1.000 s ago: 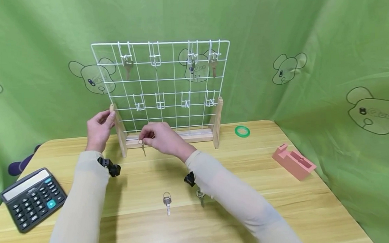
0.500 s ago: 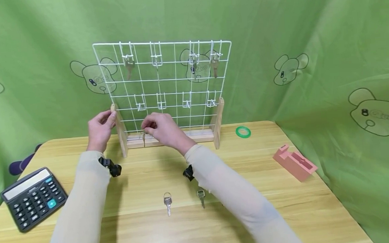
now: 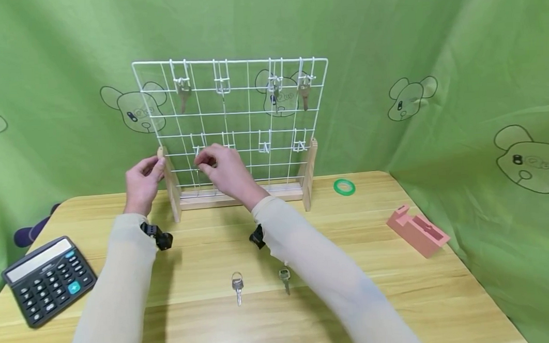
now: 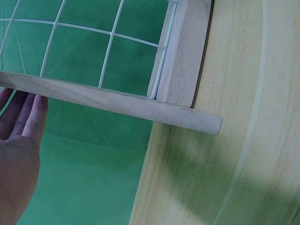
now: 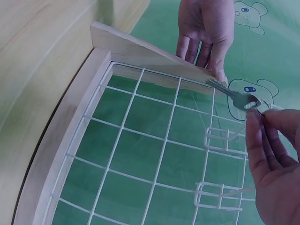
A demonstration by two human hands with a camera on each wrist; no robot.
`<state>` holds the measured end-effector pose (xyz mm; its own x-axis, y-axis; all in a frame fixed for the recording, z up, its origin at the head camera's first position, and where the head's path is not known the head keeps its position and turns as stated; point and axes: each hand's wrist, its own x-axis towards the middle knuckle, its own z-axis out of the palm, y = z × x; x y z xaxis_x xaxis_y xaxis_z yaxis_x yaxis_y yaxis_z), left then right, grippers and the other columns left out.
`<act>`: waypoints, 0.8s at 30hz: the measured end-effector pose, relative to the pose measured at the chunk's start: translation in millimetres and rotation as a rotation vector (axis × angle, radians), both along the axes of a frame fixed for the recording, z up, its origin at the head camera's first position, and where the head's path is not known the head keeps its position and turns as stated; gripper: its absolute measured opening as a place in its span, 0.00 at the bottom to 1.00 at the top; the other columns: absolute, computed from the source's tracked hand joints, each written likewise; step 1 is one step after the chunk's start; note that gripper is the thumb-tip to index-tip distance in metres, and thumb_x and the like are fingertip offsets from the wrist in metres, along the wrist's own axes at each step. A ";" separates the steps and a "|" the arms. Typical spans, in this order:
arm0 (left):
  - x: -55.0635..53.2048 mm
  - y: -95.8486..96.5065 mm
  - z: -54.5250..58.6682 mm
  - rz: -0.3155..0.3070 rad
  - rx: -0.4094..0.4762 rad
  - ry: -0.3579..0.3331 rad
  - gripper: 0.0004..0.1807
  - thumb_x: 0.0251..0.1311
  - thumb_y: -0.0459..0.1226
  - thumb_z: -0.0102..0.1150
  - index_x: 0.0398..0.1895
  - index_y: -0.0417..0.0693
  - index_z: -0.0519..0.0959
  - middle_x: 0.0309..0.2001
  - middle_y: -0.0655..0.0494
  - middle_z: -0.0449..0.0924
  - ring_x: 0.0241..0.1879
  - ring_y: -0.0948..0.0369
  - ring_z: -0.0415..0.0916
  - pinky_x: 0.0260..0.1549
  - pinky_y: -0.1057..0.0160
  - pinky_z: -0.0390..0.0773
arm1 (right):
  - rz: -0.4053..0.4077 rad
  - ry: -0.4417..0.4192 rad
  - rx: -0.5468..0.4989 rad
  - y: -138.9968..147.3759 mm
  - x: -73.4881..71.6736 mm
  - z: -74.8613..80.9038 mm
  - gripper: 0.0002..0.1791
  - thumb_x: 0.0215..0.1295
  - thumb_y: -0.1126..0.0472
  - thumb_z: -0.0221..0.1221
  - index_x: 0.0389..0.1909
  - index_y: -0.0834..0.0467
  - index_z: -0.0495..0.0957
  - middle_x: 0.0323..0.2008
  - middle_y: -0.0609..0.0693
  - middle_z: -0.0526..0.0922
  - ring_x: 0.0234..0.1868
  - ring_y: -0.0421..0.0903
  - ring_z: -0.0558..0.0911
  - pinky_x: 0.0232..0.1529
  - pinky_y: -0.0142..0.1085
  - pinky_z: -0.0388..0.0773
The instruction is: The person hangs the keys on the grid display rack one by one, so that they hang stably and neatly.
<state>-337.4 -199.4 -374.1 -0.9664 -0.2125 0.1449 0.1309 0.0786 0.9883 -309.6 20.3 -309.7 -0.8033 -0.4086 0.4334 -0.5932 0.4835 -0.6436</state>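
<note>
My left hand (image 3: pixel 141 188) grips the left wooden upright (image 4: pixel 108 101) of a rack, its fingers behind the wood in the left wrist view. Between right thumb and fingers, a metal key (image 5: pixel 229 93) is pinched by its ring end, blade pointing away from the palm. The right hand (image 3: pixel 228 171) is in front of the lower row of white hooks (image 5: pixel 219 137), close to the leftmost ones. White wire grid (image 3: pixel 249 112) fills the rack. Keys hang along the upper hooks, among them a left one (image 3: pixel 184 98) and a right one (image 3: pixel 304 95).
Two keys lie on the wooden table: one with a ring (image 3: pixel 237 287), another (image 3: pixel 285 279) beside the right forearm. A calculator (image 3: pixel 49 281) sits at left. To the right are a green tape roll (image 3: pixel 344 187) and a pink holder (image 3: pixel 417 231). Green curtain stands behind.
My right hand has risen with the key from near the rack's base bar to the lower hook row. The left hand stays on the upright.
</note>
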 end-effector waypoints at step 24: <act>0.5 1.6 -1.8 0.013 0.002 0.012 0.31 0.67 0.47 0.58 0.66 0.37 0.69 0.61 0.40 0.72 0.57 0.52 0.73 0.56 0.67 0.77 | -0.135 -0.066 -0.061 -11.0 -15.3 -0.5 0.08 0.66 0.71 0.60 0.45 0.61 0.81 0.39 0.47 0.79 0.40 0.41 0.78 0.40 0.19 0.77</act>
